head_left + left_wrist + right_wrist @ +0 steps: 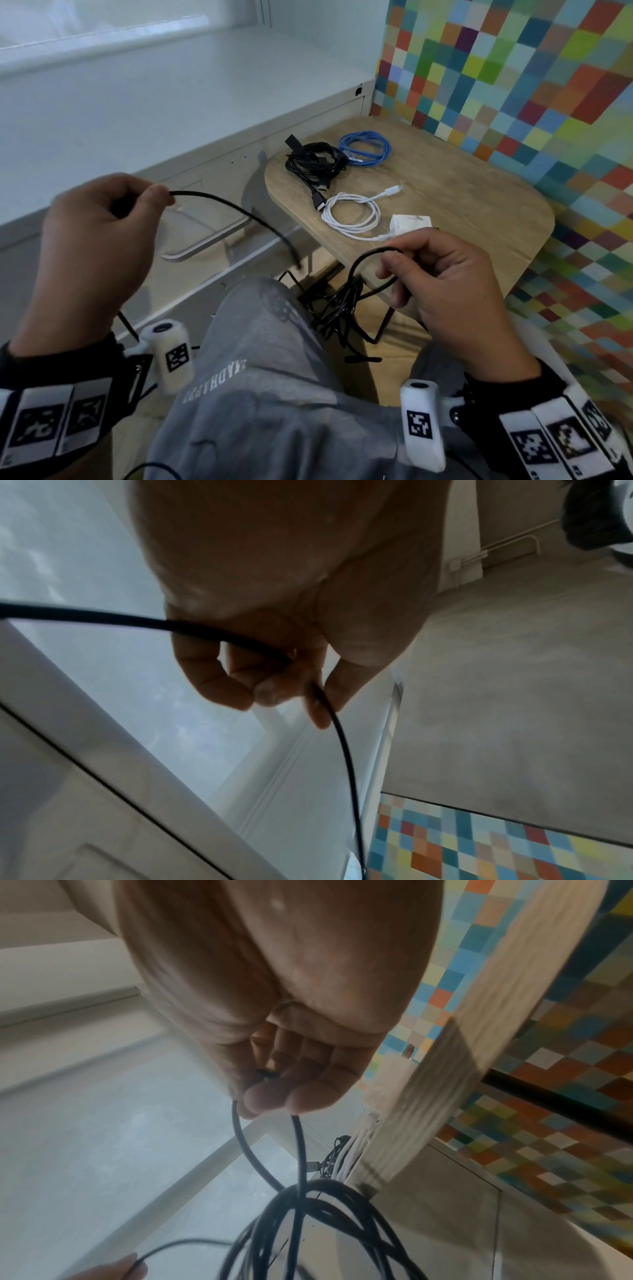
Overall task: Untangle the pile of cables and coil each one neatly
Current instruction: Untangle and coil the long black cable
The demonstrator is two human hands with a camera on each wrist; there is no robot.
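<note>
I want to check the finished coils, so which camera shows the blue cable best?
The head view: the blue cable lies coiled on the wooden table. The left wrist view misses it; the right wrist view shows only the table's edge.

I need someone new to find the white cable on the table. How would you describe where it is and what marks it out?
Start at the wooden table against the multicoloured checkered wall. Near its front edge lies the white cable, loosely coiled, beside a white charger block. It is the only white coil; the black cable bundle and blue cable lie farther back.
</note>
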